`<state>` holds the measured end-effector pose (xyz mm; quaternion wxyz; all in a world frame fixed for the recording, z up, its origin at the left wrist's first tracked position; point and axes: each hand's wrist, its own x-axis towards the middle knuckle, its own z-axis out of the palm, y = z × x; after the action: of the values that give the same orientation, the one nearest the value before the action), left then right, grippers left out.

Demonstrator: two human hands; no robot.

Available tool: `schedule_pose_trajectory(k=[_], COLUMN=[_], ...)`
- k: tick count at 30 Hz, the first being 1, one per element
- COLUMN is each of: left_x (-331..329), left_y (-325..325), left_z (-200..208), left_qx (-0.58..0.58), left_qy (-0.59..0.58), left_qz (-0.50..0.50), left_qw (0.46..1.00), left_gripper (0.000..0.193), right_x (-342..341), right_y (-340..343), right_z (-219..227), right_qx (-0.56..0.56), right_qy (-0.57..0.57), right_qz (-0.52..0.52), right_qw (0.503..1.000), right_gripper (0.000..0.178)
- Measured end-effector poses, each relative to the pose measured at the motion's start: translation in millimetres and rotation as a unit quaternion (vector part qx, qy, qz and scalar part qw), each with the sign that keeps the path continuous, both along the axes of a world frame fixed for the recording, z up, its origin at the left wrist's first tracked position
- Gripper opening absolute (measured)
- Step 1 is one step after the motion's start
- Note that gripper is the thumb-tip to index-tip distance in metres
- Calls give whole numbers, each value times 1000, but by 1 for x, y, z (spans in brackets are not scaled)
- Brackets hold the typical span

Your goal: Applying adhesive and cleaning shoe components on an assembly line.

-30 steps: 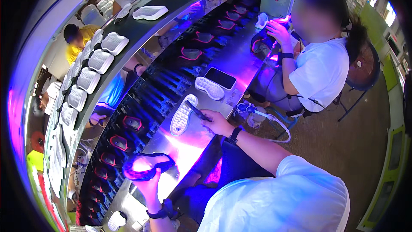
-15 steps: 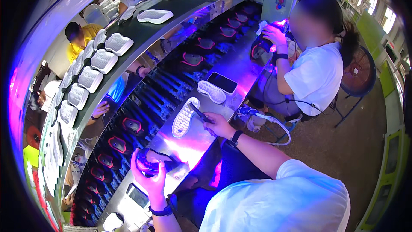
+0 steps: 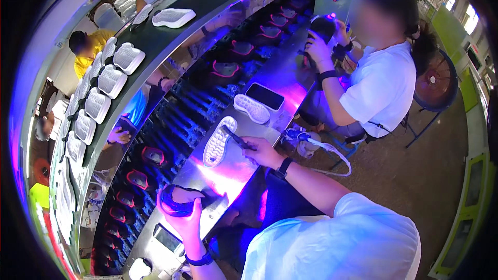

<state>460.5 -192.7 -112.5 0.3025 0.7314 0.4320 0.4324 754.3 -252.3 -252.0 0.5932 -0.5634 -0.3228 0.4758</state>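
Note:
My left hand [image 3: 188, 224] grips a dark shoe upper [image 3: 175, 208] near the bench's inner edge, its fingers wrapped round the sides. In my right hand [image 3: 263, 153] is a dark-handled brush [image 3: 237, 138], tilted down to the left. The brush's tip meets or hovers just over the upper part of a white shoe sole [image 3: 215, 150] lying on the metal bench [image 3: 199, 176]; I cannot tell whether it touches. A second white sole [image 3: 251, 109] lies farther along, beside a dark-screened phone [image 3: 265, 97].
Another phone [image 3: 168, 237] and a white piece [image 3: 140, 268] lie at the near left. Shoe uppers [image 3: 137, 179] line a dark rack beyond the bench. White soles [image 3: 129, 58] ride a curved green belt [image 3: 150, 33]. A co-worker [image 3: 381, 72] sits at right, holding a dark shoe.
The soles on the belt have shifted left. The co-worker's shoe has been raised and turned. My left hand has tilted the upper slightly; my right hand and brush have barely moved.

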Motion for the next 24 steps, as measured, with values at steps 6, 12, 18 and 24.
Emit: schedule_pose_trajectory(k=[6,12,18,24], left_x=[-11,-20,-39,-55], left_y=[-38,-89,-125,-133], left_z=[-9,-31,-69,-83], left_qx=[-149,200,201,197], left_qy=[-92,221,201,242], left_qz=[-15,0,-13,-49], left_qw=[984,955,959,949], left_gripper=[93,92,63,43], right_x=[-11,-44,-78,-85], right_y=[-9,-31,-27,-18], right_z=[10,63,44,22], right_qx=[28,106,21,-9], right_qy=[-96,-196,-206,-224], right_qz=[38,92,187,206], right_qw=[994,971,960,953], right_gripper=[43,37,37,34])
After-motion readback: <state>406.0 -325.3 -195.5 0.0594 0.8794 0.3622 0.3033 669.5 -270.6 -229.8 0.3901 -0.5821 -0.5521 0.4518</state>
